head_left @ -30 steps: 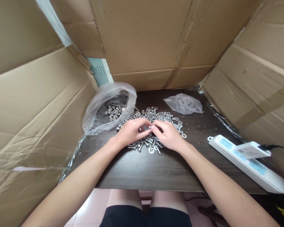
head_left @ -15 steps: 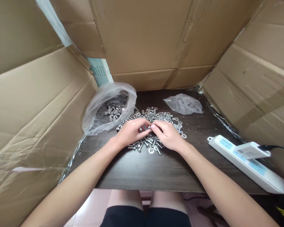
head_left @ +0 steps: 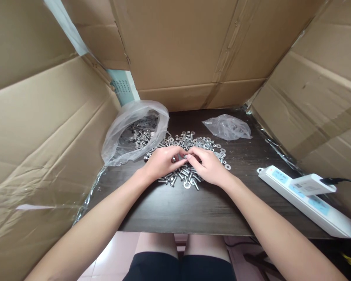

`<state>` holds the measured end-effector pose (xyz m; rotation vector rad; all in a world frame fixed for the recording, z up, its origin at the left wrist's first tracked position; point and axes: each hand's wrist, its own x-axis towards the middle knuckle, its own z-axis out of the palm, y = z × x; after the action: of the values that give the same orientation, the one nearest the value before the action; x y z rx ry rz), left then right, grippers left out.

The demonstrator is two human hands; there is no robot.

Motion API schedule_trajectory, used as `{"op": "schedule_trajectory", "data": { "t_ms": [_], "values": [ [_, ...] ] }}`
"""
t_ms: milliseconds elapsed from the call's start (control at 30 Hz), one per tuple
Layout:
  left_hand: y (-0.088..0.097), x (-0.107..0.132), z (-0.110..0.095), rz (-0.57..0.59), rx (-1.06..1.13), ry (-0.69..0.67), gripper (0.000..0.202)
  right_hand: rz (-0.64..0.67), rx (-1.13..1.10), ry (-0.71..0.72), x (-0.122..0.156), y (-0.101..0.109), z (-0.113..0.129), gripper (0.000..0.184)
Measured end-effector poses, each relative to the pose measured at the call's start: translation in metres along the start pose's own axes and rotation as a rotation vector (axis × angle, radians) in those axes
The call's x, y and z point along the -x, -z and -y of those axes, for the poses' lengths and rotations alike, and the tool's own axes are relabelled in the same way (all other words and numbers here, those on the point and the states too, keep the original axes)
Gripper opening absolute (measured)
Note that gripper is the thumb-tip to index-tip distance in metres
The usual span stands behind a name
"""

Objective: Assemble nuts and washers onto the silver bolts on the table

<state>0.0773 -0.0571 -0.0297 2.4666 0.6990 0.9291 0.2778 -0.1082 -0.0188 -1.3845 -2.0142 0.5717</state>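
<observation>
My left hand (head_left: 161,163) and my right hand (head_left: 208,167) meet fingertip to fingertip over a heap of loose metal bolts and washers (head_left: 187,150) on a dark wooden table (head_left: 193,207). Both hands are closed in a pinch around one small metal piece, a bolt (head_left: 183,157), held between them just above the heap. More bolts lie under and in front of my fingers. An open clear plastic bag (head_left: 134,130) holding several more bolts sits left of the heap, close to my left hand.
A crumpled clear bag (head_left: 228,128) lies at the back right. A white power strip (head_left: 307,201) with a plugged adapter rests along the right edge. Cardboard walls (head_left: 190,50) enclose the table on the left, back and right. My knees show below the front edge.
Both hands stay pinched together over the heap; only the fingertips shift slightly. The view has tilted a little.
</observation>
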Motion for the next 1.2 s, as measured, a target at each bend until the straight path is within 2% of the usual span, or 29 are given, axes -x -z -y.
{"op": "schedule_trajectory", "data": {
  "t_ms": [167, 333, 533, 833, 1000, 1200],
  "values": [
    [-0.0002, 0.0, -0.0002, -0.003, -0.007, -0.014, 0.015, -0.002, 0.041, 0.054, -0.0017, -0.0007, -0.0009, 0.03],
    [0.0015, -0.0007, -0.0009, -0.009, -0.019, -0.034, 0.018, -0.016, -0.011, 0.024, 0.0, -0.0002, 0.0, 0.017],
    [0.0009, 0.0, -0.0009, -0.023, -0.015, -0.028, 0.016, -0.014, -0.019, 0.025, 0.0003, 0.001, 0.0013, 0.015],
    [0.001, -0.0001, -0.0024, -0.016, -0.013, -0.011, 0.015, 0.002, 0.114, 0.026, -0.0014, -0.0012, -0.0013, 0.033],
    [0.0012, 0.0, -0.0019, -0.019, -0.024, -0.011, 0.017, -0.031, 0.046, 0.013, -0.001, 0.0002, 0.0015, 0.017],
    [0.0005, -0.0006, -0.0003, -0.017, -0.024, -0.005, 0.016, -0.019, 0.016, 0.023, -0.0003, 0.0007, 0.0024, 0.013]
  ]
}}
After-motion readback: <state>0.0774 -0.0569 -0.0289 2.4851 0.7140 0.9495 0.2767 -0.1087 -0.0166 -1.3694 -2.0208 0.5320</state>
